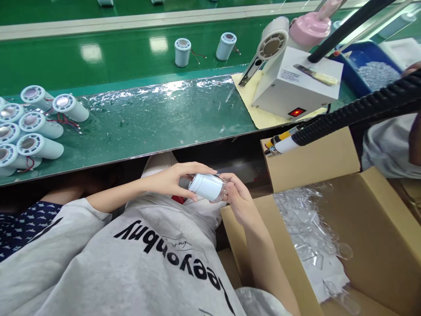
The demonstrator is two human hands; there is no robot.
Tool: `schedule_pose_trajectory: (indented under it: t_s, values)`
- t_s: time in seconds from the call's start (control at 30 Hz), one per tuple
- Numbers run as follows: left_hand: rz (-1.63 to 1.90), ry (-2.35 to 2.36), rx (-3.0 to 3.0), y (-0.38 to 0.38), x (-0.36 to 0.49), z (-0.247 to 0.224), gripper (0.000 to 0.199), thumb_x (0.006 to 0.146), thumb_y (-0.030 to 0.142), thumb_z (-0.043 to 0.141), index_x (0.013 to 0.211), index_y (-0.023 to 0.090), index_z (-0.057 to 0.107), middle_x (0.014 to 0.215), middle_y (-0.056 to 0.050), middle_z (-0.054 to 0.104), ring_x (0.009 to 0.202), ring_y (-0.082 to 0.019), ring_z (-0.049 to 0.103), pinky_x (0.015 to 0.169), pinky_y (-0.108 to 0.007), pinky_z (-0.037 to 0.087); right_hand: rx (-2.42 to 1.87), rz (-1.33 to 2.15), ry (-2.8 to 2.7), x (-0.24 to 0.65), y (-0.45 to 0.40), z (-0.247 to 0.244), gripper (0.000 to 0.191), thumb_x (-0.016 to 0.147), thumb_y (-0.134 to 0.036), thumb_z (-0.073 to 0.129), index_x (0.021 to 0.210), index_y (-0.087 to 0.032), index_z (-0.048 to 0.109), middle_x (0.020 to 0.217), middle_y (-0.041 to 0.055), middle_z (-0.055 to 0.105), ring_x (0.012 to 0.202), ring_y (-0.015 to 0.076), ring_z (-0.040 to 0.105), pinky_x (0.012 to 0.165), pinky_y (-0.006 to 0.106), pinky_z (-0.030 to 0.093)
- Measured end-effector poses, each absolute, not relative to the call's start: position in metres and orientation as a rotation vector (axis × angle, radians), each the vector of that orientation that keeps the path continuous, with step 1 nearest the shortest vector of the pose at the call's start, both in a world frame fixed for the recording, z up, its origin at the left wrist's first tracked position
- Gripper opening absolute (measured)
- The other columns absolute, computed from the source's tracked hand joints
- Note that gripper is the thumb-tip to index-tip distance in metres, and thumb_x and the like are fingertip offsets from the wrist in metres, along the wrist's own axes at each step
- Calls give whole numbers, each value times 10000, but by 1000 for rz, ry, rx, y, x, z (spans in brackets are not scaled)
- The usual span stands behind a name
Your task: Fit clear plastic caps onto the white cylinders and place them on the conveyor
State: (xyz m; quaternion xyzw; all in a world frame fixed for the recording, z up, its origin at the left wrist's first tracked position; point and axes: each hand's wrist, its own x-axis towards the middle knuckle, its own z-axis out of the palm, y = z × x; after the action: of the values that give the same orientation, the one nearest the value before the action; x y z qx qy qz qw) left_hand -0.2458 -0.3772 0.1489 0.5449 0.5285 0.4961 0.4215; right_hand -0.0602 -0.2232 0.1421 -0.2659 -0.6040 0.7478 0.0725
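Above my lap, a light blue cylinder [208,186] lies on its side between my two hands. Its left end is dark grey, and a clear plastic piece shows around its right end. My left hand [179,177] is closed around the grey end and upper side, fingers over the top and thumb below. The fingers of my right hand [238,195] pinch the clear plastic end. How far the clear piece covers the cylinder is hard to tell.
Several similar blue cylinders [39,125] with wires stand at the left of the green bench [158,118]. Two more [183,52] stand farther back. A white box-shaped device [296,83] with a lit red switch is at right. An open carton [371,237] holds clear plastic parts [305,228]. A black hose [358,109] crosses above.
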Motion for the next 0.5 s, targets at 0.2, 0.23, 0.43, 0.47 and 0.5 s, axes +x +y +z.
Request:
schedule_pose_trajectory:
  t_s: [0.2,0.23,0.43,0.47,0.5]
  values:
    - [1220,1333,1398,-380,-246,147,684,791,349,854,1428,277,617,1501,-137,587,1391,-302,561,1131,-444,490,-853,2453,-1779,-60,-222,136,642,763,-820,684,977,-228,555,688,-8,681,491,176,669,451,283,579]
    - [1220,1333,1408,-380,-247,147,692,787,352,858,1430,275,616,1503,-138,587,1396,-304,557,1148,-452,475,-859,2471,-1775,-60,-221,135,636,771,-819,675,976,-230,552,669,-8,686,482,181,671,435,277,565]
    - [1233,1312,1449,-379,-247,148,716,768,340,875,1434,277,618,1518,-135,583,1419,-309,541,1210,-483,407,-917,2503,-1709,-67,-227,136,649,698,-856,690,846,-233,578,600,-23,652,447,173,628,393,278,535]
    - [1235,1308,1442,-379,-246,148,718,763,339,879,1430,284,621,1520,-131,582,1422,-311,538,1210,-487,406,-927,2512,-1691,-69,-228,137,662,682,-867,689,836,-233,579,603,-18,654,439,173,619,377,279,523]
    - [1241,1303,1438,-379,-246,148,716,761,338,881,1427,289,624,1523,-128,579,1426,-313,534,1211,-491,405,-935,2530,-1674,-70,-230,138,673,674,-875,685,838,-231,582,610,-11,661,431,174,613,363,278,510]
